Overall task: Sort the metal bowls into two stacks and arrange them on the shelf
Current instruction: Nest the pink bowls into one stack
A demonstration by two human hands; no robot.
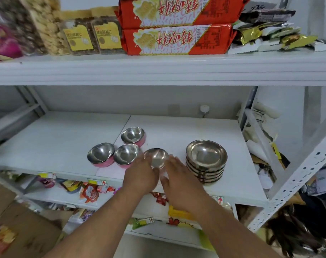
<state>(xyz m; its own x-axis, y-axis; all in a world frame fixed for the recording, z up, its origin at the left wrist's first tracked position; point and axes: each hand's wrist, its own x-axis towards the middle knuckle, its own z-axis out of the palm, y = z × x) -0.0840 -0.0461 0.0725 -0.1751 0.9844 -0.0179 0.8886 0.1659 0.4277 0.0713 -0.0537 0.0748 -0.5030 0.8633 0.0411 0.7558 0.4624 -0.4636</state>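
Observation:
Three small metal bowls with pink outsides sit on the white shelf (177,131): one at the back (133,135), one at the left (101,154), one beside it (126,155). A shallow metal bowl (156,157) lies between my hands near the shelf's front. My left hand (141,174) touches its left side with fingers spread. My right hand (179,175) is close on its right, fingers apart. Whether either hand grips the bowl is unclear through blur. A stack of several wide metal bowls (206,161) stands to the right.
The upper shelf (158,67) overhangs with red snack packs (177,40) and jars. A perforated white upright (298,174) slants at the right. Snack packets (89,192) fill the shelf below. Papers (261,127) lie beyond the right frame.

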